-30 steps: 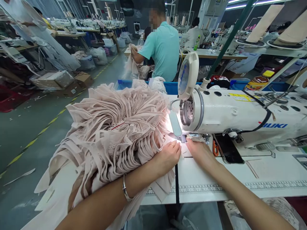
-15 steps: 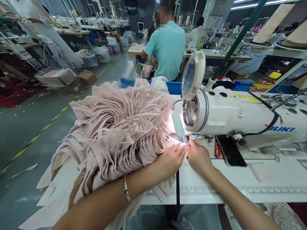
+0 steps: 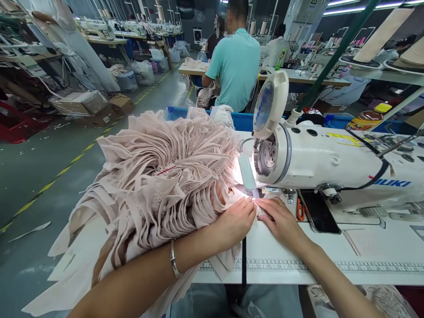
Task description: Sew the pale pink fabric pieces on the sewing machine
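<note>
A large heap of pale pink fabric pieces (image 3: 159, 176) covers the left of the white table and hangs over its front edge. At the lit needle area of the white sewing machine (image 3: 308, 154), my left hand (image 3: 236, 223) pinches the fabric's edge, fingers closed on it. My right hand (image 3: 276, 216) is just right of it, fingertips closed on the same small piece of fabric, thumb beneath. The needle and presser foot are partly hidden behind a pale green guard (image 3: 247, 171).
Right of my hands lie orange snips (image 3: 300, 209) and a black phone (image 3: 319, 211). A bottle (image 3: 367, 118) stands behind the machine. A ruler strip (image 3: 274, 266) runs along the table's front. A person in a turquoise shirt (image 3: 236, 66) sits ahead.
My right hand has turned and its fingers now stretch leftward over the fabric, with the wrist a little further right and lower. My left hand has hardly moved. The view has shifted slightly.
</note>
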The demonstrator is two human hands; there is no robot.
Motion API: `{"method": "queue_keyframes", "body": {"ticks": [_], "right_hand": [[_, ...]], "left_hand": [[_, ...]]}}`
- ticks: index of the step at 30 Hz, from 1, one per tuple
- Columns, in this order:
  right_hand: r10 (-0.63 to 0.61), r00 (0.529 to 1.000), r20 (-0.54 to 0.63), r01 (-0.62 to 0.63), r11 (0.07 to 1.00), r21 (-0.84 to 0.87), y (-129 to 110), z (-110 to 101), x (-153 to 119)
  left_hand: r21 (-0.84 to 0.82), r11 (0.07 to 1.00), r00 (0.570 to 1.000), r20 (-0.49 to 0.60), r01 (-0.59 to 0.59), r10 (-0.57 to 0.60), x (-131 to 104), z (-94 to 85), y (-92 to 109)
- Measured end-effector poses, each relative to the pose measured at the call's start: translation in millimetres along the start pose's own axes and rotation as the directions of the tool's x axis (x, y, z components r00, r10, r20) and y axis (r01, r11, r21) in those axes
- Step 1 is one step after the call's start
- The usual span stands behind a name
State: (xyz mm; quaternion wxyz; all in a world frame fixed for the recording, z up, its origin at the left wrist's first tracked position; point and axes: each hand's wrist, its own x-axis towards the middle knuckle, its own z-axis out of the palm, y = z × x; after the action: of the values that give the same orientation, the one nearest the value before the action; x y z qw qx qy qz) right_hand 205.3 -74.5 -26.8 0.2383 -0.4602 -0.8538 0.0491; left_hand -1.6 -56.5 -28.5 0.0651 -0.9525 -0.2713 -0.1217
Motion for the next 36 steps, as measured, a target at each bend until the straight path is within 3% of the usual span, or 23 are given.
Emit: {"method": "queue_keyframes", "body": {"ticks": [3,7,10,14,25,30,36], "right_hand": [[-0.036,0.999,-0.011,0.035,0.995,-0.090,-5.4,5.8,2.7],[0.038,0.999,-0.003,-0.037,0.956,-0.290,-12.4,10.9,10.2],[0.048,0.998,0.028,-0.034,0.924,-0.382,-11.2,12.6,13.4],[0.004,0.997,0.075,0.023,0.933,-0.360,-4.6,11.6,16.0],[0.121,0.990,0.075,-0.093,0.947,-0.308,8.4,21.2,13.6],[0.123,0.990,0.068,-0.097,0.948,-0.303,11.0,23.2,12.1],[0.208,0.969,0.134,-0.144,0.916,-0.375,6.5,20.0,17.4]], "left_hand": [[-0.087,0.995,0.999,-0.019,0.045,-0.047,-1.1,-2.5,-2.2],[-0.053,0.980,0.981,-0.017,0.193,-0.195,-2.0,-5.5,-6.6],[-0.029,0.991,0.990,0.061,0.130,-0.128,0.6,-6.8,-7.3],[-0.033,0.998,0.999,0.025,0.048,-0.047,5.4,-5.7,-3.8],[0.112,0.994,0.998,-0.056,0.015,-0.009,8.1,10.6,2.8],[0.074,0.997,0.995,-0.101,0.024,-0.016,7.3,15.4,1.2],[-0.006,0.999,0.998,-0.051,0.041,-0.041,7.9,18.2,-3.3]]}}
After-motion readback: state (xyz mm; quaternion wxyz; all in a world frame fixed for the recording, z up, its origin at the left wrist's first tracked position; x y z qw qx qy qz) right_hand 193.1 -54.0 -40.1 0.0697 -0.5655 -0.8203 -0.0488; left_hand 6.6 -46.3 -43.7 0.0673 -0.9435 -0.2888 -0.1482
